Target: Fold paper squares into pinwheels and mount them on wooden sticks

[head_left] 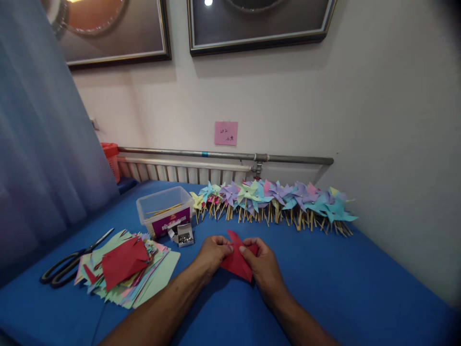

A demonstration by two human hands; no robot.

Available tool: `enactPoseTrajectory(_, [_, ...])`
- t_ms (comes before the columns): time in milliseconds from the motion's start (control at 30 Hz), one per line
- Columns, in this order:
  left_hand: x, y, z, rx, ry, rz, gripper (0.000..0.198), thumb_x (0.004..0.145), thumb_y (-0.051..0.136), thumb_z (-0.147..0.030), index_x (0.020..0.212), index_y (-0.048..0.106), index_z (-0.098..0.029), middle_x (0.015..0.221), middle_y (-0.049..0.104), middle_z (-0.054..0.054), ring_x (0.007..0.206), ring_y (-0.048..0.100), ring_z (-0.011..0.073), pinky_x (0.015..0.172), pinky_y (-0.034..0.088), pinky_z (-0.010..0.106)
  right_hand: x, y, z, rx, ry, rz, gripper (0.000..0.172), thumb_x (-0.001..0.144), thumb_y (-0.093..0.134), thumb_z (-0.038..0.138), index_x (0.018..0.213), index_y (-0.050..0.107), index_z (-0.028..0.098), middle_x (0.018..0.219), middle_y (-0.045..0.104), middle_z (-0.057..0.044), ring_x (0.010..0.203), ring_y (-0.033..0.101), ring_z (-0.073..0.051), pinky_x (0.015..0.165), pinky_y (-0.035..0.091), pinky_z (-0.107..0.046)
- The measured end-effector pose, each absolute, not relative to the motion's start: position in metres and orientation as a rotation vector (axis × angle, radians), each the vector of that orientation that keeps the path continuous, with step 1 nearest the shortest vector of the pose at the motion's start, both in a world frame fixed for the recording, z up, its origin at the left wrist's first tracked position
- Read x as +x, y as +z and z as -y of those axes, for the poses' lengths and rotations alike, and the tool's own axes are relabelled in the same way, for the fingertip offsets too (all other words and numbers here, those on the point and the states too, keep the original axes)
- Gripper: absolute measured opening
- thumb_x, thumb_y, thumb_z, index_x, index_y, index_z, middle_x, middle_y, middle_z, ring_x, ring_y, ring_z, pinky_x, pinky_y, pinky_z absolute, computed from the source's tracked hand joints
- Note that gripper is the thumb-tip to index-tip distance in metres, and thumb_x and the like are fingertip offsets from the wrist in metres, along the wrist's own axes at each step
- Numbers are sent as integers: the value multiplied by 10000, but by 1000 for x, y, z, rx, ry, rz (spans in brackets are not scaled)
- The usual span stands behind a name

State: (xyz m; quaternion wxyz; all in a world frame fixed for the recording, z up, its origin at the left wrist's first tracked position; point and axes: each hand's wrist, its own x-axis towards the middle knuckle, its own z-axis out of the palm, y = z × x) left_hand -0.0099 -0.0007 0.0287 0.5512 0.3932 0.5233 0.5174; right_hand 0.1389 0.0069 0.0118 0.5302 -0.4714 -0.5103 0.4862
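A red cut paper square (236,262) lies on the blue table (360,278) right in front of me. My left hand (212,253) pinches its left side, fingers closed on the paper. My right hand (262,265) holds its right side, thumb and fingers pressed on a folded corner. One pointed flap sticks up between the hands.
A stack of coloured cut paper (124,269) with a red sheet on top lies at the left, black scissors (72,261) beside it. A clear tub with sticks (164,210) and a small box of pins (184,235) stand behind. Several finished paper pinwheels (273,202) line the wall.
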Motion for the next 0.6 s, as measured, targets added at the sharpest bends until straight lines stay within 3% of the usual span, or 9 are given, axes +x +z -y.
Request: enactPoseTrajectory(600, [-9, 33, 3, 930, 1196, -1244, 181, 504, 719, -244, 586, 579, -161, 468, 542, -32, 436, 412, 79, 476, 284, 225, 138, 13, -6, -1123, 1193, 1251, 242, 652, 720, 359, 828, 617, 230, 689, 668, 15, 610, 616, -188, 576, 515, -298])
